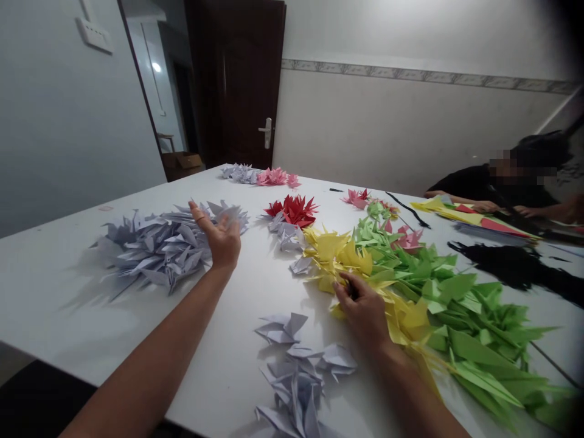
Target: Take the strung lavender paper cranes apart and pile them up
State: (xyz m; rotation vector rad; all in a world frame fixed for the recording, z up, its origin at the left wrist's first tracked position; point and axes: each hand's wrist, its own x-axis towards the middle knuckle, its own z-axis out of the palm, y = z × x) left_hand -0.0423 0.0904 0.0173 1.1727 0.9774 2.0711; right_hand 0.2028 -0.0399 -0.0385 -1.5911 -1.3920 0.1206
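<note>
My left hand point(223, 240) is raised at the right end of a large pile of pale grey-lavender folded paper cranes point(159, 249). Its fingers are stretched apart, with cranes right behind them. Over a heap of yellow folded paper cranes point(335, 246) is my right hand point(362, 307), its fingers curled in. Something dark shows between those fingers, too small to tell whether it is an object or shadow. Loose pale cranes point(296, 383) lie between my forearms. Green paper cranes point(460, 304) spread out to the right of the yellow ones.
Red cranes point(295, 210) and pink cranes point(272, 176) lie farther back on the white table point(246, 340). At the right, black string point(515, 264) lies near yellow and red paper sheets point(483, 219). Another person point(460, 182) leans over the far right edge.
</note>
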